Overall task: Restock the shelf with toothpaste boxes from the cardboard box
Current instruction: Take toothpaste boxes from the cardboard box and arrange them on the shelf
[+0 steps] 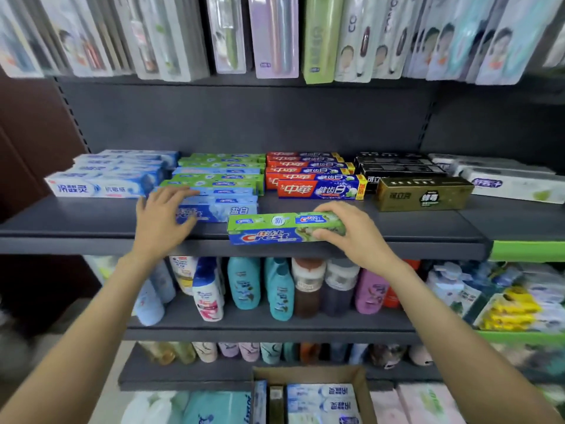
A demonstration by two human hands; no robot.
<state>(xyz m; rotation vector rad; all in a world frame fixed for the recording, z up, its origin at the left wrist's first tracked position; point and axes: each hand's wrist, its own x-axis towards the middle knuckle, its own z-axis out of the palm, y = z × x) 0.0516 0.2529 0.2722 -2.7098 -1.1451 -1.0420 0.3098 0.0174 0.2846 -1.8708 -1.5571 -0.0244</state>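
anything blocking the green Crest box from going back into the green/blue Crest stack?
Yes. The blue Crest box lies at the stack's front, left hand on it, behind-left of the green Crest box gripped by the right hand.

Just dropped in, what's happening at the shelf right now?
A person is restocking toothpaste. The right hand grips a green Crest box at the shelf's front edge. The left hand rests open on the blue Crest box beside it. The cardboard box below still holds more boxes.
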